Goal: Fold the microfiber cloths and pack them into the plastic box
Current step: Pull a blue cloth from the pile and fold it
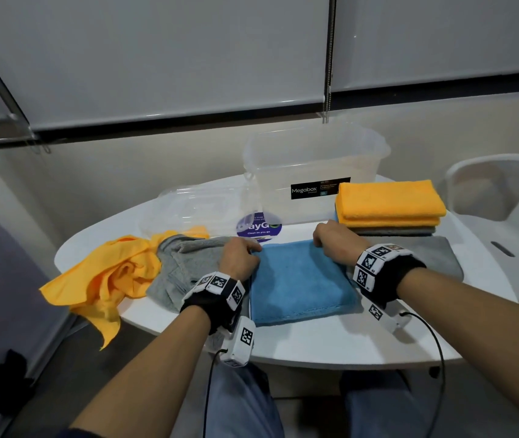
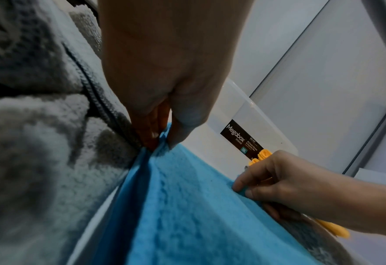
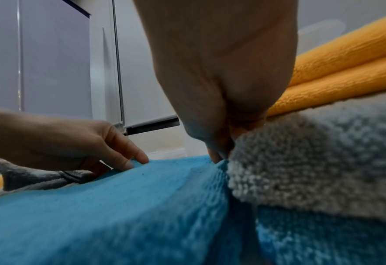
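A folded blue cloth lies flat on the white table in front of me. My left hand pinches its far left corner between thumb and fingers. My right hand pinches the far right corner. The clear plastic box with a black Megabox label stands open behind the blue cloth. A stack of folded orange and grey cloths sits to the right of the box.
Crumpled orange cloth and crumpled grey cloth lie at the left. A flat grey cloth lies at the right under the stack. The clear lid rests left of the box. A white chair stands at far right.
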`<action>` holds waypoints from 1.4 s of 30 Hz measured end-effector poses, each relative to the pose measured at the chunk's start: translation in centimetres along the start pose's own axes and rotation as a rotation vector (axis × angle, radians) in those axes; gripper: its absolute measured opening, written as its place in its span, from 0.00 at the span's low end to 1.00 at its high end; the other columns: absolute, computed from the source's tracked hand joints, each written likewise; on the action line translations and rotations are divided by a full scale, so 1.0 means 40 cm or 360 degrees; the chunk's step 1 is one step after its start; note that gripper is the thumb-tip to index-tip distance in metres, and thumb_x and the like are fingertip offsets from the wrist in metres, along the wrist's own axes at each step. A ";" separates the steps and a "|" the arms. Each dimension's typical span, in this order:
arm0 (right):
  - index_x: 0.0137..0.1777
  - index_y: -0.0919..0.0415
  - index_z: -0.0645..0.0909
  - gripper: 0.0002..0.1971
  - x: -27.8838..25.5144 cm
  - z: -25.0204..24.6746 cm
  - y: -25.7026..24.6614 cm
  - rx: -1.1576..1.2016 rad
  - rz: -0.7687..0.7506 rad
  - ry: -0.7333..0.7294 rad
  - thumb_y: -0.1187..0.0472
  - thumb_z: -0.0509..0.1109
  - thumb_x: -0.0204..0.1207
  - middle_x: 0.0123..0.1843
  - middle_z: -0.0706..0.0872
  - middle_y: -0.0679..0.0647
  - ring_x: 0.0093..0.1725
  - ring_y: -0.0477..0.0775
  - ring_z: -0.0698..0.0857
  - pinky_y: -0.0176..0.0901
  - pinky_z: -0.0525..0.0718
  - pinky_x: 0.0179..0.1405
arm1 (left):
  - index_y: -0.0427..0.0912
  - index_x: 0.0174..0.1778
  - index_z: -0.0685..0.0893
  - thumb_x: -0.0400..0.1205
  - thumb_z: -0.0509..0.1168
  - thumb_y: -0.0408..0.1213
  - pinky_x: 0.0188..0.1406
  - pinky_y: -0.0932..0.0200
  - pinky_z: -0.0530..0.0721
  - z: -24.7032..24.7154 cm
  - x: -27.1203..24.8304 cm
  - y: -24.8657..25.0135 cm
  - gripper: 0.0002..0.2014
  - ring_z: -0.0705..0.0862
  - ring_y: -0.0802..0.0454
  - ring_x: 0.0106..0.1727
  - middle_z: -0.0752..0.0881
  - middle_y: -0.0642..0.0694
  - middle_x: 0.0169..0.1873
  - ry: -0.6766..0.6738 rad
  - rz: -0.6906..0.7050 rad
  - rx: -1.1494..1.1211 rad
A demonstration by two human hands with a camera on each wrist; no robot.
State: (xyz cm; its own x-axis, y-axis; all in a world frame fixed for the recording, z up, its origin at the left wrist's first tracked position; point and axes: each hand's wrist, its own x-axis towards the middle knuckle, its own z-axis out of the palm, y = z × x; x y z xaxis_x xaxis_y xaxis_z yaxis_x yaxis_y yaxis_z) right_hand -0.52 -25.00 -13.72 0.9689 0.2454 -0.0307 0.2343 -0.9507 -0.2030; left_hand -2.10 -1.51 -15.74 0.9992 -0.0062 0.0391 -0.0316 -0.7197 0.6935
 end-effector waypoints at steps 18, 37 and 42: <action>0.47 0.66 0.72 0.07 -0.030 -0.023 -0.037 -0.0206 0.0042 -0.0290 0.74 0.53 0.78 0.62 0.72 0.66 0.59 0.67 0.75 0.53 0.72 0.50 | 0.39 0.62 0.81 0.81 0.59 0.26 0.61 0.43 0.78 0.033 0.002 -0.004 0.15 0.75 0.35 0.62 0.76 0.35 0.62 0.0080 0.0219 0.0676; 0.59 0.57 0.82 0.13 -0.253 0.067 -0.066 -0.0373 -0.0444 -0.0165 0.65 0.67 0.75 0.59 0.84 0.54 0.59 0.58 0.83 0.53 0.83 0.54 | 0.48 0.58 0.80 0.75 0.64 0.39 0.57 0.48 0.85 0.031 -0.230 0.014 0.15 0.82 0.46 0.61 0.81 0.50 0.59 -0.0594 0.0890 0.1053; 0.41 0.61 0.78 0.04 -0.239 0.027 -0.049 -0.0038 -0.0360 -0.0167 0.65 0.63 0.75 0.40 0.83 0.56 0.44 0.57 0.83 0.49 0.72 0.39 | 0.43 0.46 0.86 0.74 0.66 0.31 0.34 0.67 0.71 -0.017 -0.209 0.021 0.07 0.82 0.50 0.40 0.84 0.45 0.38 -0.0506 0.0635 0.0669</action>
State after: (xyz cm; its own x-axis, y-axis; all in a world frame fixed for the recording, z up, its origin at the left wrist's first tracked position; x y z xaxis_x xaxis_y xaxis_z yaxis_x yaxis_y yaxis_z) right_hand -10.33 -25.26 -14.09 0.8784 0.4696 -0.0887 0.4473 -0.8733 -0.1930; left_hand -10.49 -1.59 -14.97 0.8730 -0.4870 -0.0239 -0.4535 -0.8290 0.3273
